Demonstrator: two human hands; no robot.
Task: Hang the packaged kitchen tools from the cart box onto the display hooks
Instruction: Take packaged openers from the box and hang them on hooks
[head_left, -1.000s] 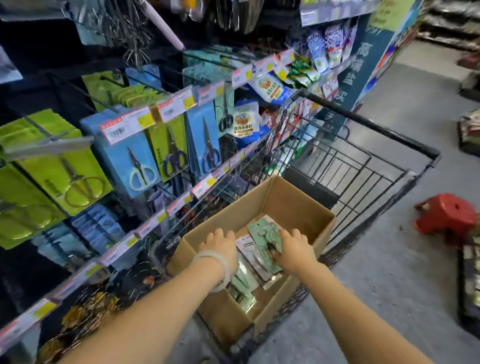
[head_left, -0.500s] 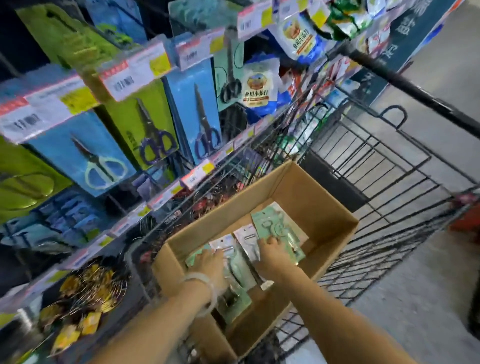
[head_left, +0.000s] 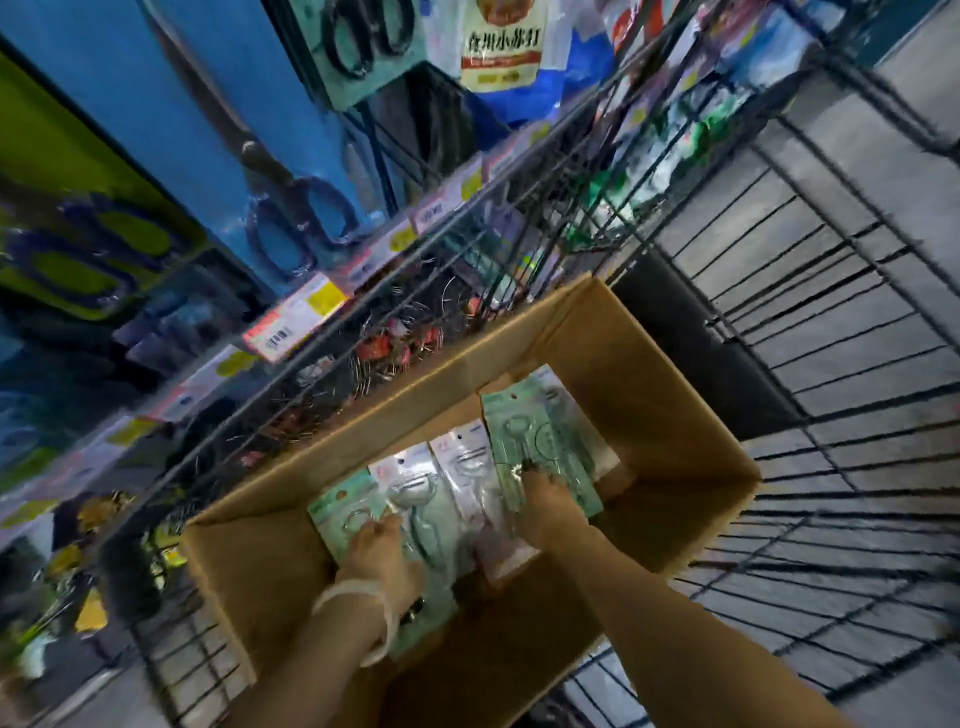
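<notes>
Both hands down inside the open cardboard box (head_left: 649, 395) in the wire cart (head_left: 841, 332). Left hand (head_left: 382, 553), white bangle (head_left: 358, 597) at the wrist, resting on a green-carded tool pack (head_left: 340, 506) toward the box's left wall; whether the grip pinches the pack or merely lies on it, cannot tell. Right hand (head_left: 545, 512) at the box's middle, grip curled onto the lower edge of another green-carded pack (head_left: 540, 441), tilted up toward the far right wall. Between the two, clear-fronted white-carded packs (head_left: 462, 467) lying side by side on the box floor. Beside the cart's left side, hanging scissors on a blue card (head_left: 208, 130) and price tags (head_left: 296, 317) along the display rail.
</notes>
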